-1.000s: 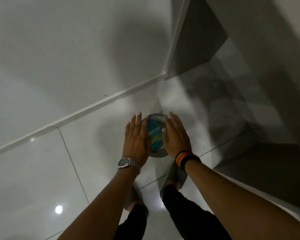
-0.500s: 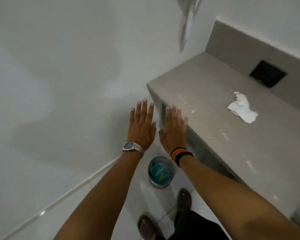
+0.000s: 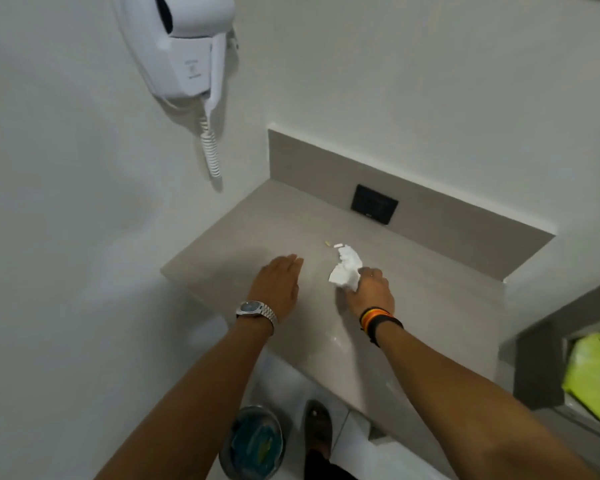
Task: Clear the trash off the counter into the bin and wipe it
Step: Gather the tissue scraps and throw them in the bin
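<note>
A crumpled white tissue (image 3: 345,268) lies on the grey counter (image 3: 413,306). My right hand (image 3: 369,292) rests on the counter with its fingers closed on the tissue's near edge. My left hand (image 3: 278,285) lies flat on the counter to the left, fingers together, holding nothing. Two small scraps (image 3: 335,244), one yellowish and one white, lie just beyond the tissue. The round metal bin (image 3: 253,441) stands on the floor below the counter's front edge, with blue-green packaging inside.
A white wall-mounted hair dryer (image 3: 184,46) with a coiled cord hangs above the counter's left end. A black socket plate (image 3: 374,204) sits in the backsplash. A yellow-green cloth (image 3: 596,379) lies in a recess at the right. My sandalled foot (image 3: 317,427) is beside the bin.
The view rose from the bin on the floor to the counter. Both hands moved up from the bin onto the counter, and my right hand closed on the tissue.
</note>
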Demonstrator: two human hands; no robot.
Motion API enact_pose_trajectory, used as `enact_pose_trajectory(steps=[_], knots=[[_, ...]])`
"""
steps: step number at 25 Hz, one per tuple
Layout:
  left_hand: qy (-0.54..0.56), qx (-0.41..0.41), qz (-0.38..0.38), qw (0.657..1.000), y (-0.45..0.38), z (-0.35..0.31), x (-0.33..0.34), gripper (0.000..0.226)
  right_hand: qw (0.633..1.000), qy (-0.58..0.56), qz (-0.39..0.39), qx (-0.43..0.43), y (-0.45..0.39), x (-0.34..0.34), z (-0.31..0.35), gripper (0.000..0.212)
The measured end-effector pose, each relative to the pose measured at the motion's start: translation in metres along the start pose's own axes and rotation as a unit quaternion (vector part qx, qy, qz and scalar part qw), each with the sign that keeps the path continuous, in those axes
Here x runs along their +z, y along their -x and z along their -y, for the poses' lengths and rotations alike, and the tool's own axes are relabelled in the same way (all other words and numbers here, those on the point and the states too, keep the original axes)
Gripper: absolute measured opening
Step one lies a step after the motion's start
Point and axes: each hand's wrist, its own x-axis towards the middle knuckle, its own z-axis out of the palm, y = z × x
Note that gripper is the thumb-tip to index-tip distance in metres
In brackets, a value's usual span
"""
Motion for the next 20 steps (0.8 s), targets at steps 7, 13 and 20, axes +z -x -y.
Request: enact_pose_trajectory(steps=[7, 13, 20], knots=[[0.054, -0.02, 0.116, 0.992, -0.147, -0.048, 0.059, 0.047, 0.99, -0.053, 0.016, 0.13, -0.064, 0.011, -0.012, 0.086], [-0.004, 0.001, 0.221, 0.975, -0.186, -0.072, 0.083, 0.033, 0.991, -0.066, 0.038, 0.11, -0.079, 0.011, -0.01, 0.031], [0.099, -0.075, 0.066, 0.99, -0.144, -0.037, 0.021, 0.004, 0.97, -0.212, 0.038, 0.11, -0.047, -0.019, 0.0, 0.027]])
